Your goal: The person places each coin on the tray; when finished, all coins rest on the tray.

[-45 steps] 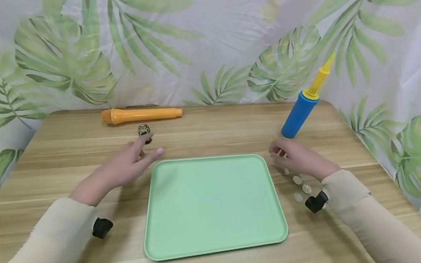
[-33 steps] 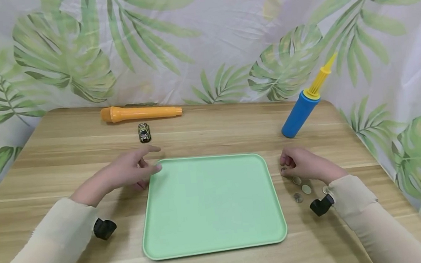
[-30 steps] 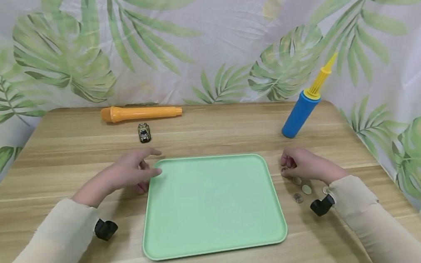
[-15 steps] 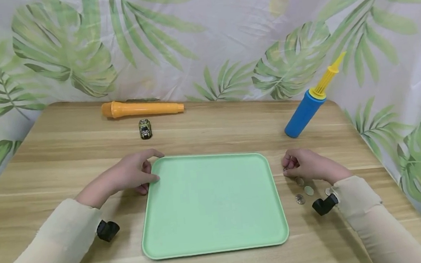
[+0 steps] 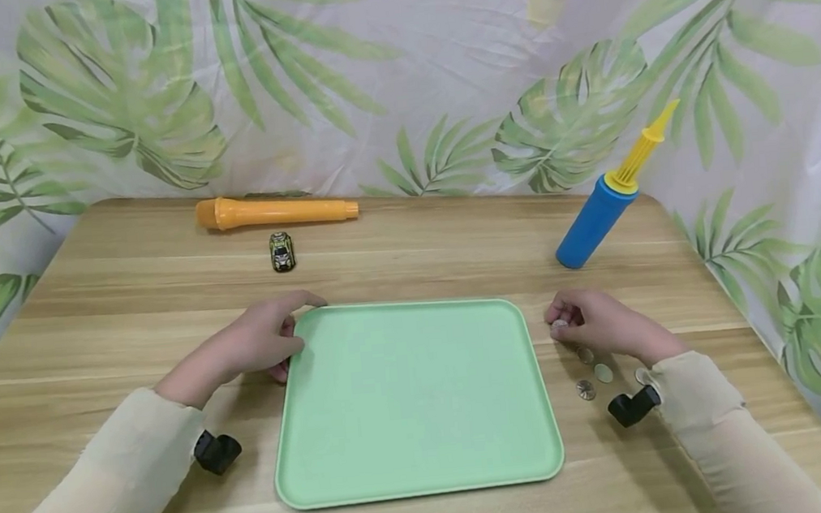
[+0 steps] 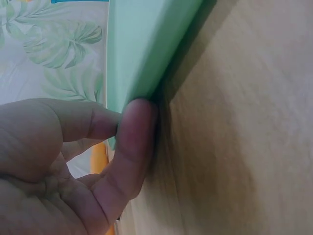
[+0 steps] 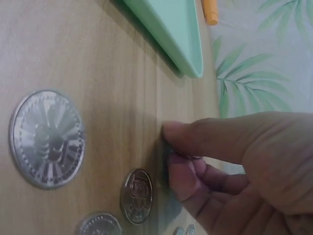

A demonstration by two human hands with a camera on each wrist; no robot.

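A light green tray [image 5: 416, 403] lies in the middle of the wooden table. My left hand [image 5: 262, 335] pinches its far left edge; in the left wrist view the thumb and a bent finger [image 6: 136, 132] meet at the tray's wall. Beside the tray's right edge, my right hand [image 5: 595, 322] pinches a silver coin [image 5: 559, 324] between thumb and fingers. Only a thin rim of that coin shows in the right wrist view, mostly covered by the fingers. Several other coins lie flat below this hand, among them a large silver one [image 7: 47, 139] with a ridged pattern.
An orange toy microphone [image 5: 277, 211] lies at the table's back left, with a small toy car [image 5: 281, 252] in front of it. Back right stands a blue and yellow hand pump [image 5: 596, 220]. A leaf-patterned cloth [image 5: 438, 67] hangs behind the table.
My left hand has come down from near the toy car and taken hold of the tray's edge. The right hand has moved slightly toward me onto the coins and picked one up.
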